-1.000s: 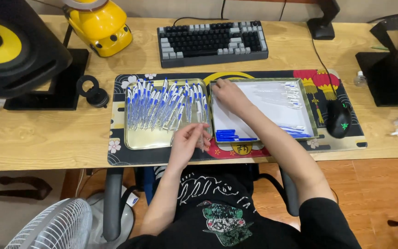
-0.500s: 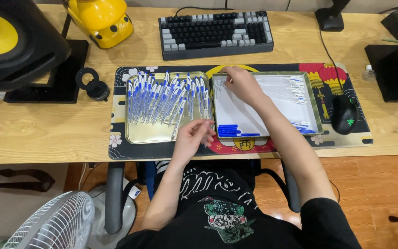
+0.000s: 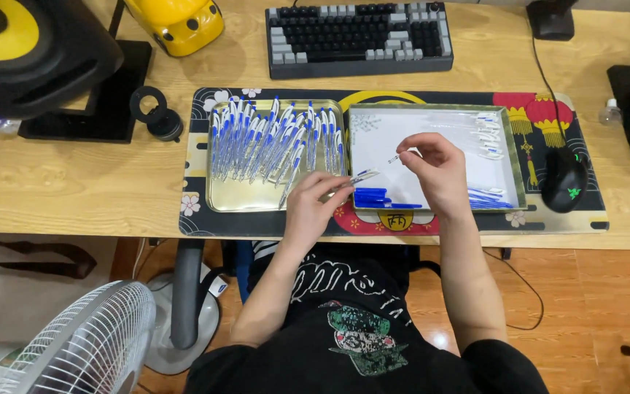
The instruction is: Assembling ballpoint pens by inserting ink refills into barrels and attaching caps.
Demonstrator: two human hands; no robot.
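My left hand (image 3: 316,204) holds a clear pen barrel (image 3: 362,176) at the near edge between two metal trays. My right hand (image 3: 435,171) pinches a small thin pen part (image 3: 397,156) just above the right tray (image 3: 432,109). The left tray (image 3: 257,201) is filled with several blue-and-white pens (image 3: 271,138). The right tray holds blue pen caps (image 3: 373,195) along its near edge, blue refills (image 3: 486,197) at its near right, and small clear parts (image 3: 490,135) at its far right.
Both trays sit on a patterned desk mat (image 3: 198,219). A keyboard (image 3: 359,36) lies behind, a black mouse (image 3: 564,179) to the right, a black-and-yellow speaker (image 3: 23,51) and yellow toy (image 3: 176,22) at far left. A white fan (image 3: 74,343) stands below the desk.
My right hand has drawn back from the far left of the right tray toward its middle with a small part. My left hand has lifted a pen barrel toward it.
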